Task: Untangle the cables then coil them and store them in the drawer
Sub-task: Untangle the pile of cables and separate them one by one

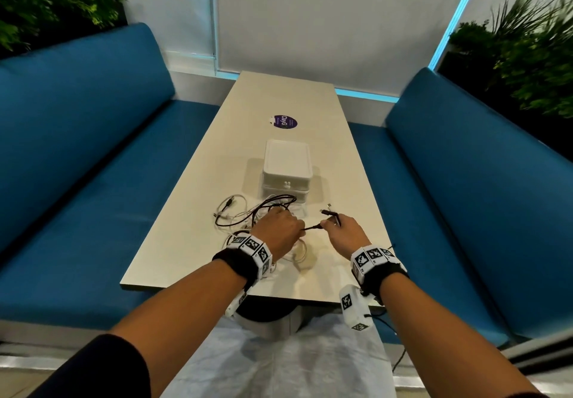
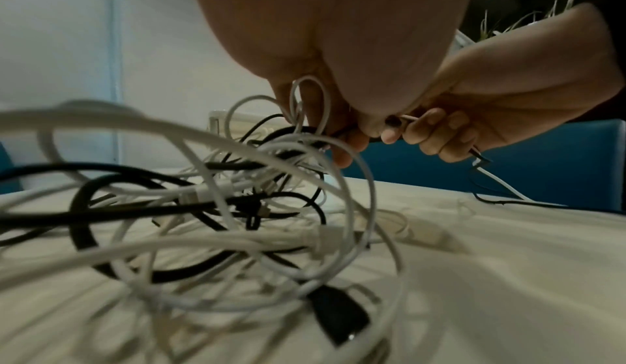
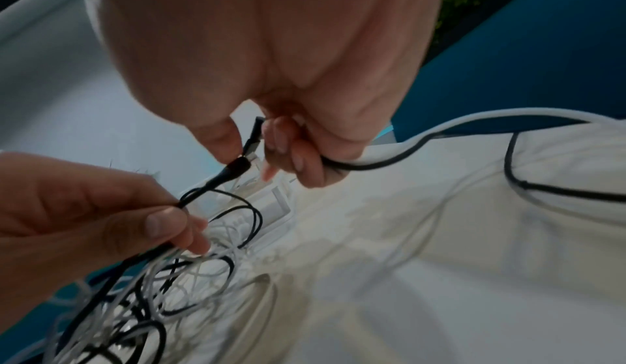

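Note:
A tangle of white and black cables [image 1: 248, 216] lies on the table [image 1: 341, 186] in front of a small white drawer box [image 1: 286, 169]. My left hand [image 1: 299, 230] hovers over the tangle and pinches a thin black cable [image 1: 311, 227]. That cable runs right to my right hand [image 1: 329, 222], which grips its plug end [image 3: 237, 167] between thumb and fingers. In the left wrist view the cable tangle [image 2: 217, 209] fills the foreground under my left fingertips [image 2: 342, 153]. A second strand of black cable [image 3: 389, 162] trails out of my right hand across the table.
Blue bench seats [image 1: 93, 180] flank the narrow table on both sides. A purple round sticker [image 1: 283, 122] lies beyond the drawer box. Plants [image 1: 527, 56] stand behind the benches. Bare tabletop stretches to the right of my right hand.

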